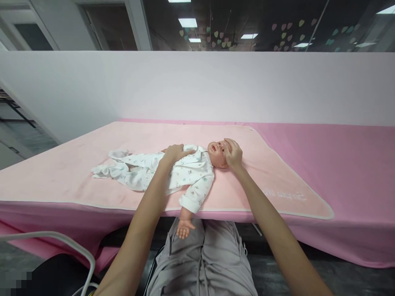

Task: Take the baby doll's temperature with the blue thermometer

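A baby doll (pixel 217 153) lies on its back across the table, head to the right and feet to the left. It wears a white patterned outfit (pixel 188 173) with loose, rumpled legs. Resting on the doll's belly is my left hand (pixel 178 153), its fingers stretched out over the cloth. My right hand (pixel 233 153) lies over the doll's forehead and the top of its head, fingers extended and partly hiding them. One doll arm (pixel 185 218) hangs over the near table edge, palm showing; most of the other arm is hidden behind the body.
A light peach mat (pixel 265 172) covers part of the pink tablecloth (pixel 339 164). Behind the table stands a white partition (pixel 197 86). At the lower left are a white curved metal tube (pixel 61 237) and a black seat (pixel 52 275). My legs (pixel 200 259) are under the table's near edge.
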`<state>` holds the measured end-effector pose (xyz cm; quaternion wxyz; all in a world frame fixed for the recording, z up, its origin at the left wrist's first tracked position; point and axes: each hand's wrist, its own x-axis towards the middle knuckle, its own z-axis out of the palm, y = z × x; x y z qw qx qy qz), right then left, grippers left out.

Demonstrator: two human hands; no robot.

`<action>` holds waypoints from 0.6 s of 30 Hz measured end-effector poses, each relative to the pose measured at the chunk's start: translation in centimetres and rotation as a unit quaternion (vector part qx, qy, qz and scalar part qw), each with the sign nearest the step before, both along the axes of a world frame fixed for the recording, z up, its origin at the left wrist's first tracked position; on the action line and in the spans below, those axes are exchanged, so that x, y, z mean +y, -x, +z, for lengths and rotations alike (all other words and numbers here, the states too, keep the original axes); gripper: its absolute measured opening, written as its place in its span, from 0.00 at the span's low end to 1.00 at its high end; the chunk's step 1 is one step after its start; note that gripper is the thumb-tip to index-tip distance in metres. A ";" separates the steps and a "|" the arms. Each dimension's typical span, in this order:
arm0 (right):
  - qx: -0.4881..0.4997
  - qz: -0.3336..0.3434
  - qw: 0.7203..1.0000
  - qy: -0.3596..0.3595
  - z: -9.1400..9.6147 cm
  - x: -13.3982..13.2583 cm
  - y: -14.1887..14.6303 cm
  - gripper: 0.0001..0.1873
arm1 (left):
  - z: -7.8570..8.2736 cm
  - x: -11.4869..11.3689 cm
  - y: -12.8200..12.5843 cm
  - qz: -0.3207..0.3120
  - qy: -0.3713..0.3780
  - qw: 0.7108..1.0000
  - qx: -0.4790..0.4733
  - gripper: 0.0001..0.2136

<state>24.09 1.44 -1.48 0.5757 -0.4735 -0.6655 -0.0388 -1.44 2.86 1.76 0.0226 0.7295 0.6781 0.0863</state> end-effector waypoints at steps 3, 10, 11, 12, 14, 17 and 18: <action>0.010 0.008 1.000 0.005 0.0 0.0 -0.1 0.18 | 0.0 0.0 0.0 0.008 0.003 1.000 -0.001 0.39; 0.183 0.083 0.977 0.068 -0.1 0.6 -0.5 0.20 | 0.0 -0.2 0.0 -0.003 -0.005 1.000 -0.016 0.41; 0.213 0.094 0.969 0.085 -0.1 0.8 -0.5 0.20 | 0.0 -0.2 0.0 0.000 -0.006 1.000 -0.017 0.41; 0.240 0.105 0.960 0.101 -0.1 0.9 -0.6 0.19 | 0.0 -0.2 0.0 0.000 -0.008 1.000 -0.018 0.42; 0.287 0.125 0.941 0.128 -0.2 1.3 -0.8 0.18 | -0.1 -0.1 0.0 -0.003 -0.011 1.000 -0.021 0.42; 0.342 0.148 0.914 0.162 -0.4 1.9 -1.0 0.16 | -0.2 0.0 0.1 -0.003 -0.012 1.000 -0.025 0.41; 0.355 0.153 0.905 0.177 -0.4 2.0 -1.1 0.16 | -0.3 0.1 0.2 -0.003 -0.013 1.000 -0.026 0.41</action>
